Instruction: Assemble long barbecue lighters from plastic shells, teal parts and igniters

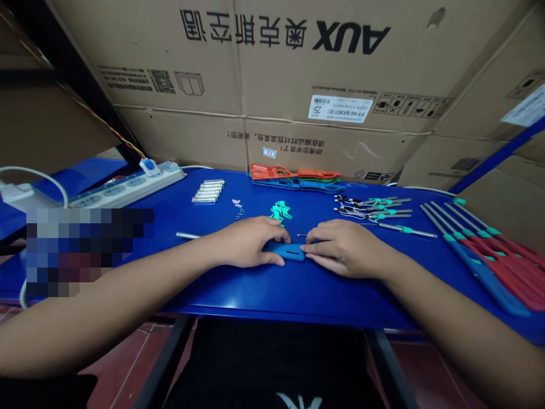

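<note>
The blue lighter handle [289, 255] is lying on the blue surface [255, 295], the left hand [251, 241] holding its body in a grip and the right hand [344, 247] pinching its end. Five seemingly assembled lighters [496, 264] (one blue, four red) are resting rightward, while about five wired rods [392, 215] and about six silvery cylinders [208, 191] are lying loose, apparently unfitted.

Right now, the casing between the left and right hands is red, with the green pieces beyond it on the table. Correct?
Not quite: the head view shows the casing between the left hand and right hand is blue, not red. The green pieces do lie beyond it on the table.
</note>
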A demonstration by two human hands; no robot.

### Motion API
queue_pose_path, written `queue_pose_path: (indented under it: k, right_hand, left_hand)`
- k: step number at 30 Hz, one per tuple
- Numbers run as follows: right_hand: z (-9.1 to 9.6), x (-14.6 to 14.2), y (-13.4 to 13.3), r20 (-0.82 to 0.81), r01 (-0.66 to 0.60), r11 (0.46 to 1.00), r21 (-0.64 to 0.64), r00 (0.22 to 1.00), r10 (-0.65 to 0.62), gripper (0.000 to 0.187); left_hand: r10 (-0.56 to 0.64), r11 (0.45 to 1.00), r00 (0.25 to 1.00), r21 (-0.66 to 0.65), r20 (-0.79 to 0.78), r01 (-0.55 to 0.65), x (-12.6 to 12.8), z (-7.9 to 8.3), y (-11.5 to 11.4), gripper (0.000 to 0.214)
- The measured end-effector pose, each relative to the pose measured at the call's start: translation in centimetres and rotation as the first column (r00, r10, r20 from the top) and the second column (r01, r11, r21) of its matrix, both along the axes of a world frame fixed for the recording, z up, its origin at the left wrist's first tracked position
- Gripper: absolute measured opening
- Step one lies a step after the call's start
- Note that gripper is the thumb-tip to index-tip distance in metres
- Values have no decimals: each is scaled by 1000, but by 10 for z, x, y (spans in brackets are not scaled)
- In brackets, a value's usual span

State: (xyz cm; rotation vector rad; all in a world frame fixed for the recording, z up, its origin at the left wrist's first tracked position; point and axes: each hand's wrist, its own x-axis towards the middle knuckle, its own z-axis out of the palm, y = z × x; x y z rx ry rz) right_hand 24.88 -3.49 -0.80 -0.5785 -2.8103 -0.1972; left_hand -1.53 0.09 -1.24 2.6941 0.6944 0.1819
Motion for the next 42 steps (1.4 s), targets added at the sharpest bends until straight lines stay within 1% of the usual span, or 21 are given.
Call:
queue_pose_path:
  k: [4, 8, 11, 15, 17, 19, 21, 23, 24, 26, 28, 30, 32, 34, 35, 37, 39, 40, 42]
  right_hand:
    - [0, -4, -3, 20, 6, 999, 35, 1000, -7, 28]
    - [-1, -7, -4, 38, 29, 999, 20, 999, -29, 27]
    - [-2, -8, -4, 58, 47, 999, 14, 997, -48, 26]
    - [-4, -9, -5, 84, 49, 999, -9, 995, -48, 26]
    - [-4, -11, -5, 103, 45, 999, -18, 994, -43, 27]
    - [-3, -12, -5, 98, 53, 998, -41, 994, -49, 28]
    - [0, -8, -2, 70, 67, 991, -120, 996, -59, 27]
    - [5, 3, 4, 35, 115, 968, -223, 993, -110, 24]
    - [8, 11, 8, 29, 168, 950, -263, 986, -166, 21]
    - [13, 29, 15, 55, 305, 901, -309, 951, -303, 19]
    - [15, 45, 23, 121, 398, 860, -320, 917, -380, 25]
    - [15, 55, 28, 201, 440, 831, -341, 897, -393, 26]
    - [15, 58, 30, 236, 444, 820, -360, 894, -381, 20]
    - [16, 57, 30, 186, 425, 823, -377, 905, -382, 15]
    - [17, 56, 29, 122, 403, 826, -395, 914, -387, 14]
    - [21, 54, 25, -73, 326, 827, -457, 913, -401, 16]
    - [25, 51, 21, -292, 228, 836, -498, 865, -409, 16]
    - [26, 48, 19, -373, 187, 848, -495, 836, -402, 15]
    - [26, 40, 14, -455, 141, 872, -469, 808, -375, 13]
  left_hand:
    - [0, 1000, 1000, 11, -7, 0, 0, 0, 0, 37]
    - [-8, 1000, 1000, 21, 1, 8, 0, 0, -1, 36]
    - [10, 1000, 1000, 27, 15, -10, 5, 0, -5, 33]
    - [62, 996, 997, 55, 52, -64, 18, -5, -15, 48]
    - [87, 993, 995, 80, 51, -91, 23, -9, -18, 48]
    - [101, 991, 993, 81, 54, -105, 26, -12, -20, 42]
    - [108, 993, 991, 44, 77, -112, 26, -13, -20, 41]
    - [122, 992, 988, -6, 94, -122, 25, -13, -18, 40]
    - [128, 992, 987, -21, 97, -127, 24, -12, -18, 40]
    - [129, 991, 987, -37, 98, -126, 23, -12, -16, 39]
    - [120, 992, 988, -45, 101, -116, 23, -12, -15, 40]
    - [115, 993, 988, -48, 107, -111, 22, -13, -14, 42]
    - [114, 993, 987, -47, 113, -110, 22, -14, -13, 43]
    - [103, 994, 987, -44, 125, -98, 21, -15, -12, 42]
    - [94, 995, 987, -41, 134, -89, 20, -16, -12, 42]
    - [73, 997, 986, -32, 151, -69, 20, -17, -11, 43]
    - [63, 998, 985, -25, 162, -60, 20, -18, -10, 44]
    - [63, 998, 984, -24, 164, -59, 20, -18, -10, 44]
    - [64, 998, 984, -24, 164, -60, 21, -18, -10, 44]
